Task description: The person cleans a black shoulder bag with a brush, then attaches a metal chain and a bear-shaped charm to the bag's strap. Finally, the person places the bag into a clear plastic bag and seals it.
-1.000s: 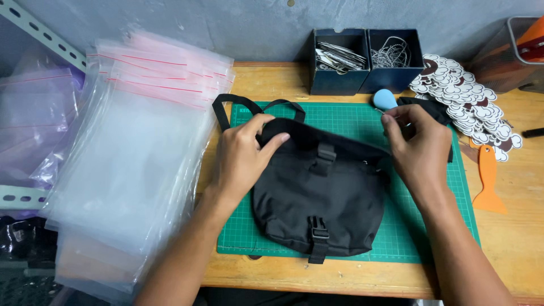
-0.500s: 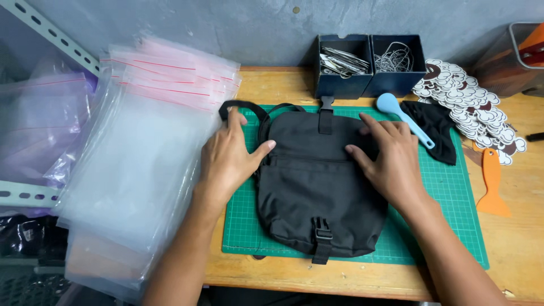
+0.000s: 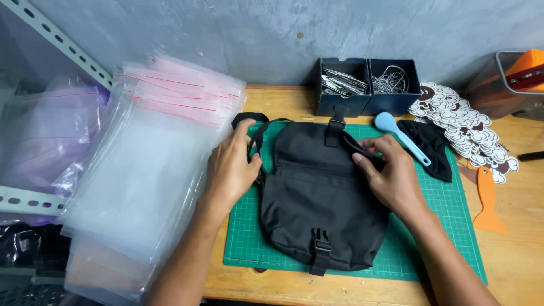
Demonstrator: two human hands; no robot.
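Note:
A black fabric bag (image 3: 320, 198) with buckles lies flat on a green cutting mat (image 3: 453, 221). My left hand (image 3: 232, 167) rests at the bag's upper left edge, fingers closed around its black strap (image 3: 249, 120). My right hand (image 3: 391, 173) sits on the bag's upper right side, pinching a strap end against the flap. A buckle strap (image 3: 335, 124) sticks up at the bag's top and another buckle (image 3: 321, 252) hangs at its bottom.
A stack of clear zip bags (image 3: 147, 170) lies left of the mat. Two dark bins (image 3: 368, 85) of metal parts stand at the back. A light blue spoon-like tool (image 3: 399, 136), black cloth (image 3: 430, 147), patterned stickers (image 3: 464, 122) and an orange scraper (image 3: 488, 198) lie to the right.
Both hands have left the bag's flat top surface and moved to its upper corners, taking hold of the strap. The bag's top flap is now folded over.

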